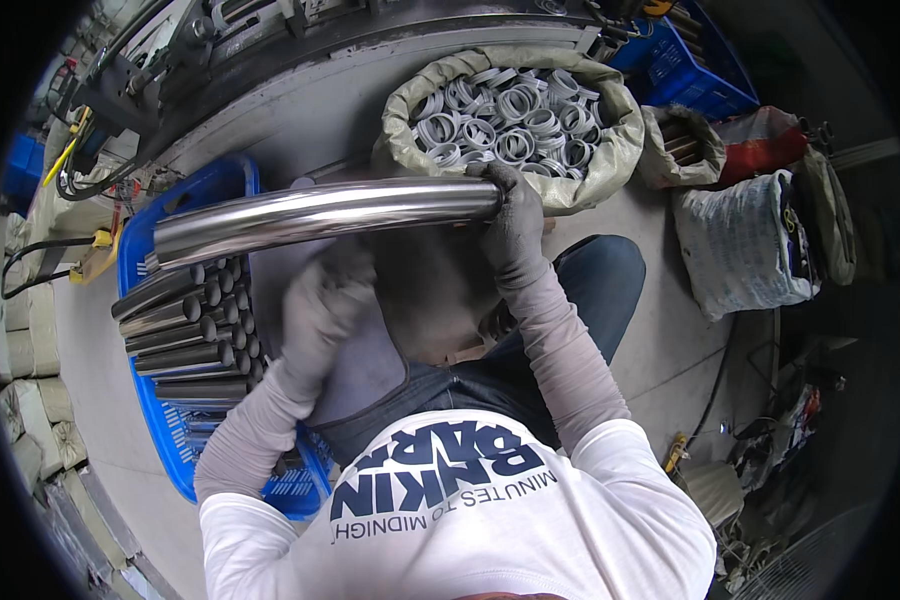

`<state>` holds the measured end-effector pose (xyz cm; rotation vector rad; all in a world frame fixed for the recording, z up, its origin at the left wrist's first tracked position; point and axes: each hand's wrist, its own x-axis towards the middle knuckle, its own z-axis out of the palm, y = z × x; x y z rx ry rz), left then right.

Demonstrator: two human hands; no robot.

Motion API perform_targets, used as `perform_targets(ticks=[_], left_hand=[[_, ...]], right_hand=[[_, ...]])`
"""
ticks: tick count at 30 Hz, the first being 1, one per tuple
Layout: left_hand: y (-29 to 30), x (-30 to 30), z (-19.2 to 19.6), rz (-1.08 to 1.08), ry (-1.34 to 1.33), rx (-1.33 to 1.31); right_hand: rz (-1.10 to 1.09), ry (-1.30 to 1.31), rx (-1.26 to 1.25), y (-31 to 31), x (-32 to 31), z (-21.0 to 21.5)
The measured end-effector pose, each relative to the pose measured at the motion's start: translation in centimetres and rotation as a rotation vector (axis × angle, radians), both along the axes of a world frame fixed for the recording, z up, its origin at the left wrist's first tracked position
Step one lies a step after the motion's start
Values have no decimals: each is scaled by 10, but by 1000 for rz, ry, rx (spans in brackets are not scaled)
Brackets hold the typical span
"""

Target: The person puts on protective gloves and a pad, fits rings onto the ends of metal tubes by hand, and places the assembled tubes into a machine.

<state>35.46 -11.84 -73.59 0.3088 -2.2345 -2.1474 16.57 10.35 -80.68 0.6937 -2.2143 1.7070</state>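
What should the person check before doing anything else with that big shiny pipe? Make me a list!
1. Right hand grips the end of the shiny pipe: ok, fingers wrap the end.
2. Left hand on the pipe: cannot tell, it is blurred and sits just under it.
3. Gloves on both hands: ok.
4. Pipe clear of the sack of white rings: not ok, its end is right at the sack's edge.
5. Other pipes lie steady in the blue crate: ok, stacked side by side.
6. Far end of the pipe clear of the crate: cannot tell.
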Motion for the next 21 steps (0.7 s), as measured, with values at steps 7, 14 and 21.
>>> perform_targets(ticks=[7,14,21], left_hand=[[-85,-36,30,489,643,258],[-18,-47,124,168,271,-970],[-7,-41,25,-133,48,-1294]], right_hand=[[212,-345,-54,-38,-40,25],[19,-116,1096,-34,-152,-13],[146,-34,1189,-31,-165,-25]])
